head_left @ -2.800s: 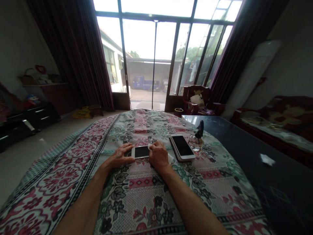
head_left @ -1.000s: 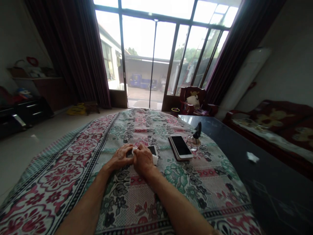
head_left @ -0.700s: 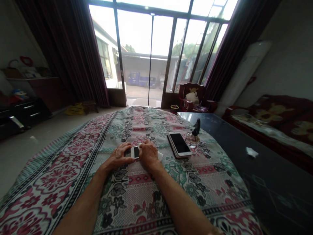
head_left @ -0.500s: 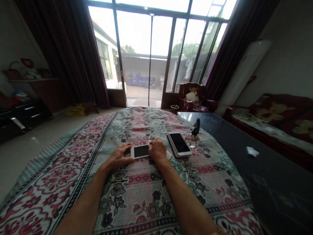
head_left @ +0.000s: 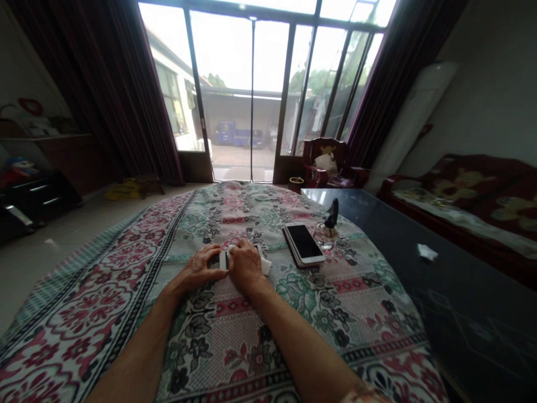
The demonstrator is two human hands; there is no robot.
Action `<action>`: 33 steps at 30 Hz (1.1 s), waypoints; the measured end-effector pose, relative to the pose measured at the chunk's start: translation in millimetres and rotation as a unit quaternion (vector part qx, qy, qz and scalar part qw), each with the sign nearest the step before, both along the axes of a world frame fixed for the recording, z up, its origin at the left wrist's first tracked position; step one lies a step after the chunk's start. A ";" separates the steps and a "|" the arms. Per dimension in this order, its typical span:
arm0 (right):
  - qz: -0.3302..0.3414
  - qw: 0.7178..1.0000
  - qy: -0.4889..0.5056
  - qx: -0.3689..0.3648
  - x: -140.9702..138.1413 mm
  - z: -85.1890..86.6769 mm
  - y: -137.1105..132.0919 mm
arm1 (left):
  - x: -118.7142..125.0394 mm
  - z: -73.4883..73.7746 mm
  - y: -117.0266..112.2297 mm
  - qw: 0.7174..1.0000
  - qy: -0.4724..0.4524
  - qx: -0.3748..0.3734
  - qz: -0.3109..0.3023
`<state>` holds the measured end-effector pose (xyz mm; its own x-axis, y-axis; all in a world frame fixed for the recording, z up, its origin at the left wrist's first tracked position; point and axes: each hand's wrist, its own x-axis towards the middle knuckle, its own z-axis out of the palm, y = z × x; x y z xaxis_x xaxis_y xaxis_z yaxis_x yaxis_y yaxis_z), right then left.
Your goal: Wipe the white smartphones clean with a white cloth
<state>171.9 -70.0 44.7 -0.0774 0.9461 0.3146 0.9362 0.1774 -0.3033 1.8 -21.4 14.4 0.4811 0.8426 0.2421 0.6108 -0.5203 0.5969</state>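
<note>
Your left hand [head_left: 200, 265] grips the white rectangular phone's [head_left: 224, 261] nine-o'clock end, presumably preventing slippage, while your right hand [head_left: 246, 264] holds thin white tissue [head_left: 265, 267] against it.

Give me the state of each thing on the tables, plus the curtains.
Small phone: screen up, partly covered by the right hand
White tissue: gripped in the right hand
Large phone: screen up, dark
Clear bottle: upright, black top on
White scrap: crumpled
Tablecloth: spread out
Curtains: drawn apart
</note>
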 end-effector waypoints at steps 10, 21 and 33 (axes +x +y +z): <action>-0.133 0.990 0.046 -0.014 56.5 3.9 17.4 | -0.4 6.8 -3.3 1.000 0.014 -0.003 -0.009; 0.025 1.000 -0.004 0.004 0.6 2.3 -7.3 | -1.2 0.9 -0.5 1.000 -0.004 0.007 -0.004; -0.153 0.987 0.035 -0.026 62.1 6.7 17.7 | -2.6 -1.2 -0.2 1.000 0.011 0.015 0.005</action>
